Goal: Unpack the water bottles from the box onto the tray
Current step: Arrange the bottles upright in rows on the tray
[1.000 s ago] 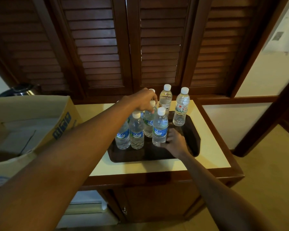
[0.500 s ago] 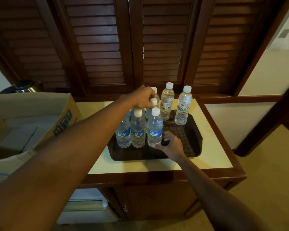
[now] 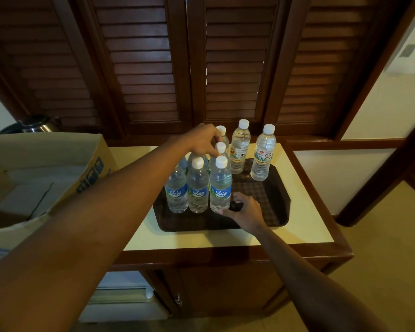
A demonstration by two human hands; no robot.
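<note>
The open cardboard box (image 3: pixel 58 168) sits at the left. The left hand (image 3: pixel 199 140) reaches over the clustered water bottles (image 3: pixel 198 185) standing on the dark tray (image 3: pixel 283 202); its grip seems to pinch one cap, though I cannot tell. The right hand (image 3: pixel 246 208) touches the front bottle's (image 3: pixel 220 185) base, fingers relaxed.

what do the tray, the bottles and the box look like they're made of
Tray: dark, probably plastic, with a woven-looking textured floor and a smooth raised rim.
Water bottles: clear thin plastic, see-through with ribbed walls, white screw caps, printed film labels.
Box: tan corrugated cardboard, matte, blue print, folded flaps.
</note>
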